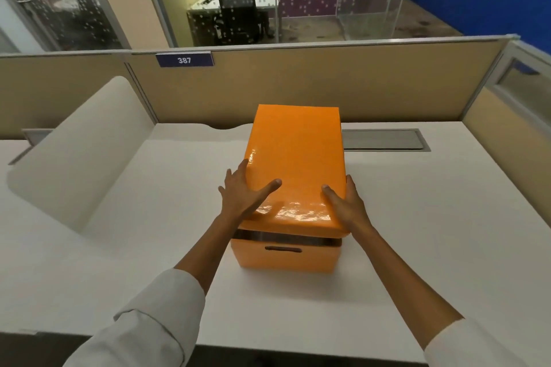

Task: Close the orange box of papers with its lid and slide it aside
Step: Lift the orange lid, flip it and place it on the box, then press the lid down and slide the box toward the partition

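Note:
An orange box (286, 258) with a slot handle on its near face stands in the middle of the white desk (432, 232). A glossy orange lid (295, 155) lies on top of it, with a dark band showing under its near edge. My left hand (243, 192) grips the lid's near left corner, thumb on top and fingers down the side. My right hand (346, 201) holds the near right corner the same way. The papers inside are hidden.
A beige partition (328, 83) with a blue "387" tag (184, 60) runs along the desk's far edge. A grey cable hatch (384, 140) lies flush behind the box on the right. A curved cream divider (80, 155) rises on the left.

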